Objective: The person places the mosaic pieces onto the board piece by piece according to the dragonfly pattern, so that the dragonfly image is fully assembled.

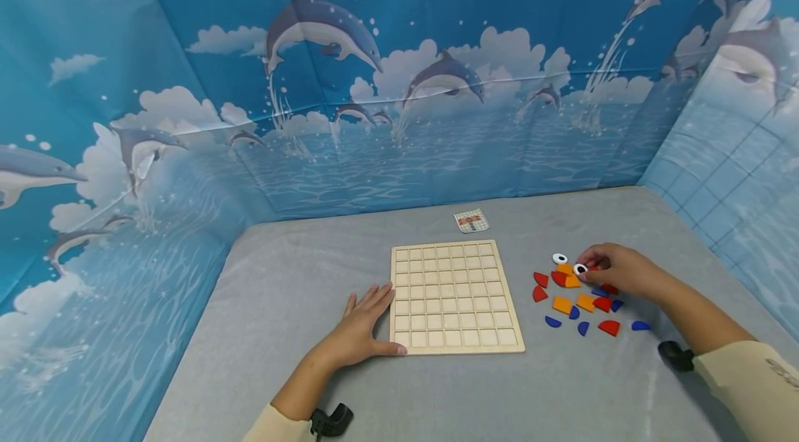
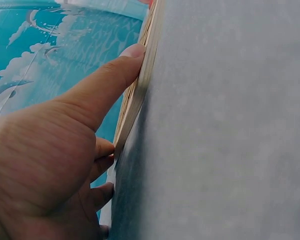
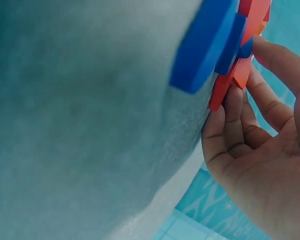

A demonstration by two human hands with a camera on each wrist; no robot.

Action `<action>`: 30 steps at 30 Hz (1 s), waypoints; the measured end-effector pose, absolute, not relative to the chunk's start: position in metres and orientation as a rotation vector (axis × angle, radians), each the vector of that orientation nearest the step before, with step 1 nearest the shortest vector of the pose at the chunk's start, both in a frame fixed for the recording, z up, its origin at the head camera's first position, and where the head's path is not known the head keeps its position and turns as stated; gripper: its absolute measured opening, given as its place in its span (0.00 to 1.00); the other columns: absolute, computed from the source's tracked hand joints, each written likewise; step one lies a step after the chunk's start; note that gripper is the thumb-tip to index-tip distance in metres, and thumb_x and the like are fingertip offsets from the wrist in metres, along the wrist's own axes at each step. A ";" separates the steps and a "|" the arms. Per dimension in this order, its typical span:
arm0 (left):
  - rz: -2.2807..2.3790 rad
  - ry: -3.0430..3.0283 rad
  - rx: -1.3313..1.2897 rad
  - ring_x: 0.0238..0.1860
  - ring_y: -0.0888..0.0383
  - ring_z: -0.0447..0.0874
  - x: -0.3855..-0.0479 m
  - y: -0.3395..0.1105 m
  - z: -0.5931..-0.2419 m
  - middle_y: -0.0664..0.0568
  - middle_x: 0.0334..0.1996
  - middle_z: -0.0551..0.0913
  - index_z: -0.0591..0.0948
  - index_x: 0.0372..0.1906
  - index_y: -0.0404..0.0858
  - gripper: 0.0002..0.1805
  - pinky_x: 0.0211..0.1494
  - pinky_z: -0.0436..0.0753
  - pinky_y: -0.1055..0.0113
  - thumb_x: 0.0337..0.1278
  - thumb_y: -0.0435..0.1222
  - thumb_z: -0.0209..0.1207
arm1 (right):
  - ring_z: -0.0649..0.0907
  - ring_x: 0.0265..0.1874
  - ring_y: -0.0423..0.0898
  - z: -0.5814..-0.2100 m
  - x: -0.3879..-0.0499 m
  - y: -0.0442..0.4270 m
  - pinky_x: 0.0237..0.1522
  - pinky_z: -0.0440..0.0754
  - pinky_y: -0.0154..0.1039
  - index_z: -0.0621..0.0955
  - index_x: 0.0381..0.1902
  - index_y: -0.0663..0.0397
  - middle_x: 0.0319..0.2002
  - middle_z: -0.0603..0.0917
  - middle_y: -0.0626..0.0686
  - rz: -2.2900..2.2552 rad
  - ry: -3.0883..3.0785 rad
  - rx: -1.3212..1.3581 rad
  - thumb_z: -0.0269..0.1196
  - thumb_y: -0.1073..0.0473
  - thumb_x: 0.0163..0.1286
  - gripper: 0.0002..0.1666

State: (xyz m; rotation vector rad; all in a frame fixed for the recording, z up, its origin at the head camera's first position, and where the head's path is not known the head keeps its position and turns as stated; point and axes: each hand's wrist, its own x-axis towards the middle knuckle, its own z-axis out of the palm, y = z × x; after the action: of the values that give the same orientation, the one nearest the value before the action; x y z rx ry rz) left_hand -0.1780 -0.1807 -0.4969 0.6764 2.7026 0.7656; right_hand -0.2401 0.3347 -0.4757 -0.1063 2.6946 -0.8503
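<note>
A square wooden grid board [image 1: 458, 352] lies on the grey table. My left hand [image 1: 358, 331] rests at its left edge with fingers and thumb spread; in the left wrist view the thumb [image 2: 107, 82] presses along the board's side [image 2: 140, 95]. To the right lies a loose group of flat pieces, among them a red quarter-round [image 1: 609, 327], an orange square [image 1: 562, 304] and a blue half-round [image 1: 641, 325]. Over them, my right hand [image 1: 618, 272] pinches a white oval eye piece [image 1: 580, 268] between thumb and forefinger. That piece cannot be seen in the right wrist view.
Behind the board lies a small pattern card [image 1: 471, 221]. Another eye piece [image 1: 560, 258] sits at the back of the loose pieces. A dolphin-printed curtain [image 1: 406, 150] stands along the table's far side and both flanks.
</note>
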 end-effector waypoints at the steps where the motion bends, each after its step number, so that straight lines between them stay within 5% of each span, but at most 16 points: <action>1: 0.764 2.703 0.678 0.84 0.47 0.41 -0.178 -0.181 -0.497 0.55 0.83 0.50 0.55 0.81 0.44 0.61 0.80 0.35 0.34 0.47 0.62 0.71 | 0.78 0.39 0.49 -0.476 -0.240 0.335 0.36 0.81 0.37 0.82 0.50 0.59 0.42 0.81 0.56 -0.841 2.698 -0.108 0.70 0.50 0.66 0.22; 30: 0.768 2.692 0.676 0.84 0.47 0.40 -0.177 -0.180 -0.495 0.55 0.83 0.50 0.55 0.81 0.43 0.61 0.80 0.35 0.34 0.48 0.62 0.71 | 0.82 0.40 0.49 -0.451 -0.238 0.297 0.38 0.86 0.40 0.81 0.53 0.62 0.42 0.86 0.56 -0.881 2.855 -0.204 0.67 0.52 0.69 0.22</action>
State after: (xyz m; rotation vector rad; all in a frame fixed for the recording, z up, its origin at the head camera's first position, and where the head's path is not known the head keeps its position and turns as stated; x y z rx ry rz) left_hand -0.1770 -0.1803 -0.4953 0.6765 2.6920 0.7677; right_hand -0.2380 0.2972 -0.4506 -0.2044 2.8555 -0.8809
